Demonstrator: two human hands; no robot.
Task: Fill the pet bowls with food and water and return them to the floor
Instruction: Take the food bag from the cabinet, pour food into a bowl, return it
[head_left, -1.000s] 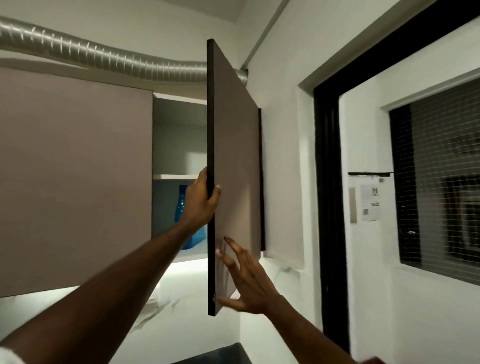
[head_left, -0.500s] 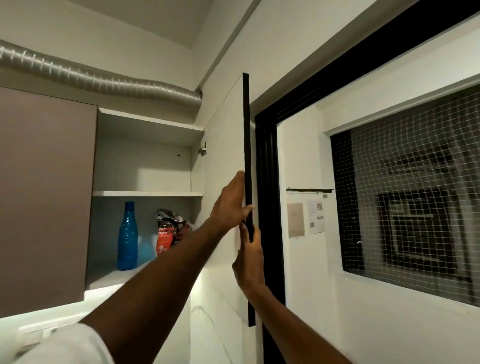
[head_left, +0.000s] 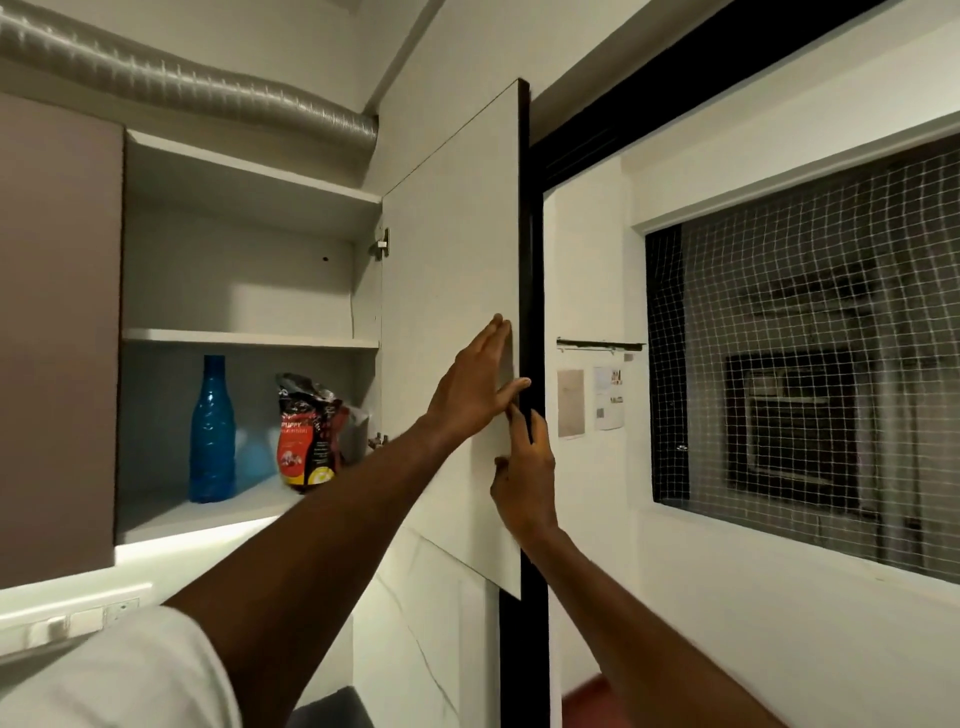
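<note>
Head view: since half a second ago the cabinet door (head_left: 452, 322) has swung wider, its pale inner face now showing. The left hand (head_left: 475, 387) lies flat on that face, fingers straight. The right hand (head_left: 524, 475) pinches the door's dark edge. On the lower shelf (head_left: 171, 519) a puppy-food bag (head_left: 306, 431) stands near a blue bottle (head_left: 212, 431) (the left forearm crosses below them). A netted window (head_left: 800, 358) is at right.
</note>
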